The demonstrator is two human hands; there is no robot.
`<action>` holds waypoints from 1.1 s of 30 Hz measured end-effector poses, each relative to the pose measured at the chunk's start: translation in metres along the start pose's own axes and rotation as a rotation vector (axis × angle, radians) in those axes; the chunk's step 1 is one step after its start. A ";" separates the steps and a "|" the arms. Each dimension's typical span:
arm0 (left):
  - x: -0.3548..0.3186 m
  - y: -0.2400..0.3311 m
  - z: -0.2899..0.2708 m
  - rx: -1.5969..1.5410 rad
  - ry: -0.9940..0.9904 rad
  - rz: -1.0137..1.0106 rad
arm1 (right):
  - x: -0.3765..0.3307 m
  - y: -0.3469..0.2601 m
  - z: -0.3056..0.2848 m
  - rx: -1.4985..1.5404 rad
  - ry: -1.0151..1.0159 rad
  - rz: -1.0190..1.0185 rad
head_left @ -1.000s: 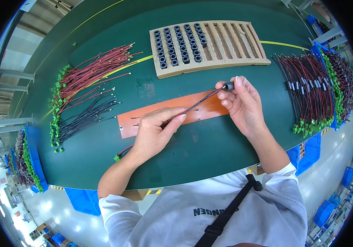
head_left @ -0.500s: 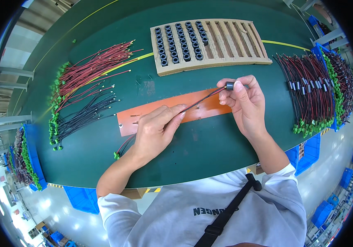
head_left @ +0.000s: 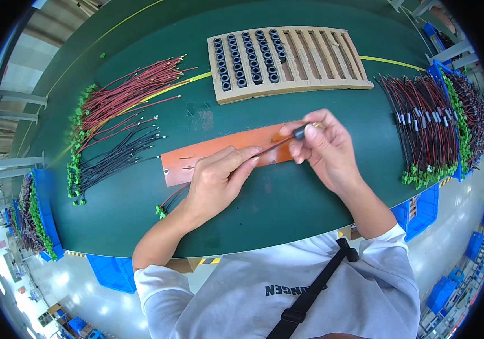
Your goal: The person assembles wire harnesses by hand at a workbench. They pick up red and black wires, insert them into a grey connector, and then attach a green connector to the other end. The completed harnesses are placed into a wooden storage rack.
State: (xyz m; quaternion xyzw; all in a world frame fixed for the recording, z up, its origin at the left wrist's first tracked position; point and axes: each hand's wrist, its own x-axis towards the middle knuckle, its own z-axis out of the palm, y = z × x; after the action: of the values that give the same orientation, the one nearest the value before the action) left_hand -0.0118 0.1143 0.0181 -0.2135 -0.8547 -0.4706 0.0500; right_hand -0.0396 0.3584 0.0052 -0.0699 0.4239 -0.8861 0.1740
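My left hand [head_left: 215, 179] is closed around a red and black wire pair [head_left: 274, 148], whose green connectors [head_left: 161, 211] hang out beside my left wrist. Between the thumb and fingers of my right hand [head_left: 332, 150] is a black ferrite core [head_left: 299, 132], a short cylinder threaded on the wires. The metal-tipped wire ends show just past the core, near my right fingertips. Beneath both hands lies a long orange board [head_left: 213, 151] with small slots, partly covered by them.
Ahead stands a cardboard tray [head_left: 242, 95] with rows of black cores in its left slots. Red wires [head_left: 132, 90] and black wires [head_left: 117, 157] with green connectors lie left. To the right are wires fitted with cores [head_left: 425, 118], beside a blue bin [head_left: 437, 70].
My right hand has shifted slightly left, sliding the ferrite core along the wires toward my left hand. The wire tips now stick out beyond the core. My left hand has barely moved.
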 end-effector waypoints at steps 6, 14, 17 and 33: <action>-0.001 0.007 0.001 -0.343 -0.179 -0.327 | -0.013 0.029 0.016 -0.069 -0.146 0.088; -0.004 -0.002 -0.026 -0.203 -0.191 -0.371 | 0.019 -0.042 -0.038 0.007 0.089 -0.256; -0.007 -0.006 -0.027 -0.191 -0.255 -0.349 | 0.015 -0.037 -0.028 0.021 -0.042 -0.136; -0.034 0.005 -0.065 -0.334 -0.038 -0.429 | 0.025 0.043 0.056 -0.349 -0.357 0.030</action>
State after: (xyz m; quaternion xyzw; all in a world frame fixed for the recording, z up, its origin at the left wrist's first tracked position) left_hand 0.0129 0.0518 0.0484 -0.0418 -0.7916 -0.6009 -0.1030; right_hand -0.0374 0.2837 0.0067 -0.2478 0.5341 -0.7704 0.2446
